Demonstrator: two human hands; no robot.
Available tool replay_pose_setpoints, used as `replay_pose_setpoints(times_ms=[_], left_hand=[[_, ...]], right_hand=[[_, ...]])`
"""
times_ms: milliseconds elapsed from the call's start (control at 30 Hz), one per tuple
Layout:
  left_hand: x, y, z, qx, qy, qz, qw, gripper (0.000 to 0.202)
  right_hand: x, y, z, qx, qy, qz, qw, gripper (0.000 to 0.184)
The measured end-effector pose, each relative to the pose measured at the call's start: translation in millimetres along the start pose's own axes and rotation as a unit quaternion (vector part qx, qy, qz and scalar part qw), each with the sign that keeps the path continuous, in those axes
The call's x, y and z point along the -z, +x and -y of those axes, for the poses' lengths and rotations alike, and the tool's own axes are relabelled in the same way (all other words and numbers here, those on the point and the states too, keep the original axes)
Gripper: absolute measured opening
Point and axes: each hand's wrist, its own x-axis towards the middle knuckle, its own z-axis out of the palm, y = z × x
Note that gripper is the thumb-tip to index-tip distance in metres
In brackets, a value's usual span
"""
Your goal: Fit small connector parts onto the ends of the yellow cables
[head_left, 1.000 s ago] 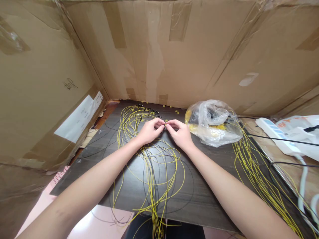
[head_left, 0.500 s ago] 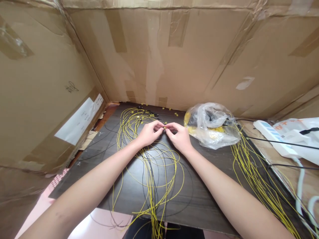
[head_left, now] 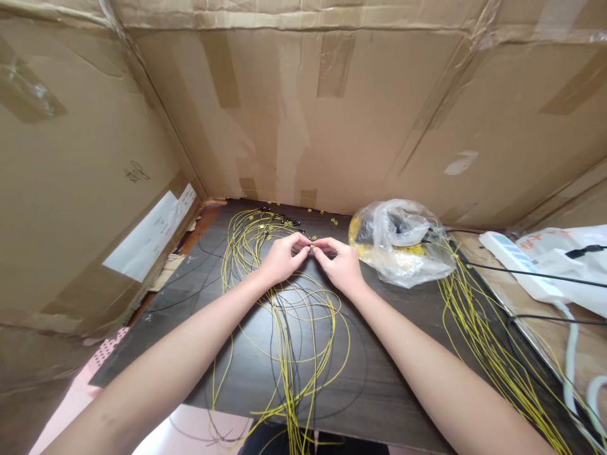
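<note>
My left hand (head_left: 283, 258) and my right hand (head_left: 342, 263) meet over the dark tabletop, thumbs and forefingers pinched together. Between their fingertips is a small yellow piece (head_left: 312, 246), with something dark at it; its exact kind is too small to make out. Thin yellow wires (head_left: 290, 354), mixed with black ones, run in loops beneath both hands and down over the near table edge. Beyond my left hand lie several black wire ends (head_left: 287, 219). Small yellow pieces (head_left: 334, 221) like the held one are scattered at the back of the table.
A clear plastic bag (head_left: 403, 265) with yellow and black contents stands right of my hands. More yellow wires (head_left: 484, 341) trail down the right side. A white power strip (head_left: 516, 265) lies beyond them. Cardboard walls (head_left: 284, 114) close off the back and left of the table (head_left: 379, 379).
The view has tilted slightly, so the scene sits a little lower. Both hands keep their pinch at nearly the same spot; the fingers have barely shifted.
</note>
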Motion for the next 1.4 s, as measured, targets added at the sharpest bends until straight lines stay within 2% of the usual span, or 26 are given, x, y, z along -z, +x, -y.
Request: replay_pose_setpoints(times_ms=[700, 1400], left_hand=[[1.9, -1.7, -5.3, -0.051, 0.073, -0.022, 0.996, 0.011], [1.7, -0.7, -4.4, -0.044, 0.070, -0.032, 0.996, 0.011]], right_hand=[[-0.5, -0.4, -1.5, -0.038, 0.009, 0.009, 0.999, 0.022], [-1.2, 0.6, -3.6, -0.054, 0.022, 0.003, 0.998, 0.017]])
